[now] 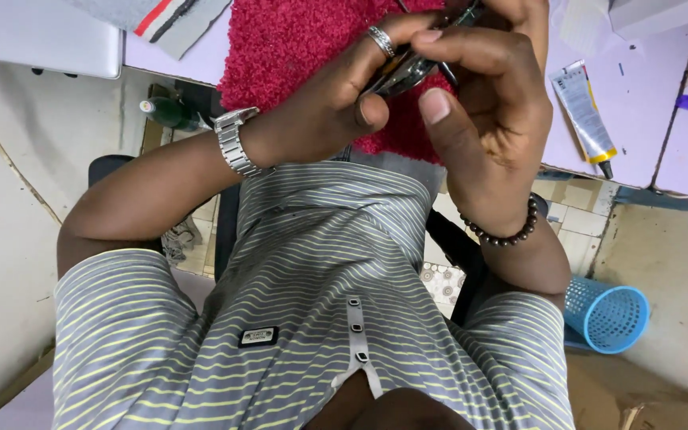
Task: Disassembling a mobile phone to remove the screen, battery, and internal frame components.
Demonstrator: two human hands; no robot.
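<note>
My left hand [320, 111], with a ring on one finger and a metal watch on the wrist, grips a small dark, shiny metal object [404, 70] from the left. My right hand [489, 107], with a dark bead bracelet on the wrist, closes on the same object from the right and above, thumb pointing up towards it. Both hands hover over a red fluffy mat [288, 48] on a lilac tabletop [646, 119]. Fingers hide most of the object, so I cannot tell what it is.
A white tube with a yellow and black tip [587, 111] lies on the tabletop to the right. A green bottle [167, 113] stands below the table's left edge. A blue mesh basket [608, 316] sits on the floor at right. A pale flat device [41, 36] lies top left.
</note>
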